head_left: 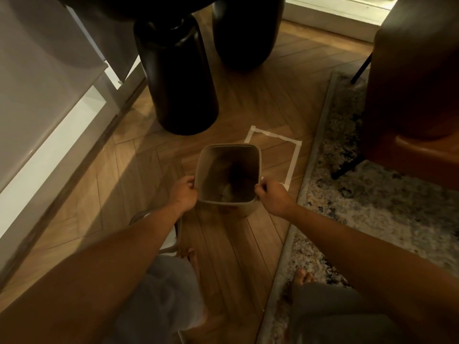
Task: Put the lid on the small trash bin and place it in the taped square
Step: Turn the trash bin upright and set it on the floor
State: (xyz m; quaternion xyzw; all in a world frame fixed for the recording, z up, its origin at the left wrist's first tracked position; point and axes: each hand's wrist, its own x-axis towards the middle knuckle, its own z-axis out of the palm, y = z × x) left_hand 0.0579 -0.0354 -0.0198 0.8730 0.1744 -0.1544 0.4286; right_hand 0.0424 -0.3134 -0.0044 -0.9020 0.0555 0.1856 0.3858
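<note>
A small beige trash bin [229, 155] stands open-topped on the wooden floor, with some crumpled rubbish at its bottom. My left hand [185, 193] grips its left rim and my right hand [272, 196] grips its right rim. The white taped square [294, 157] lies on the floor just behind and to the right of the bin, partly hidden by it. A grey lid [171, 240] lies on the floor under my left forearm, mostly hidden.
A thick black table leg [181, 80] stands just behind the bin, another black leg [246, 33] farther back. A patterned rug [372, 194] borders the taped square on the right, with a brown chair [417, 83] on it. A grey cabinet [49, 83] lines the left.
</note>
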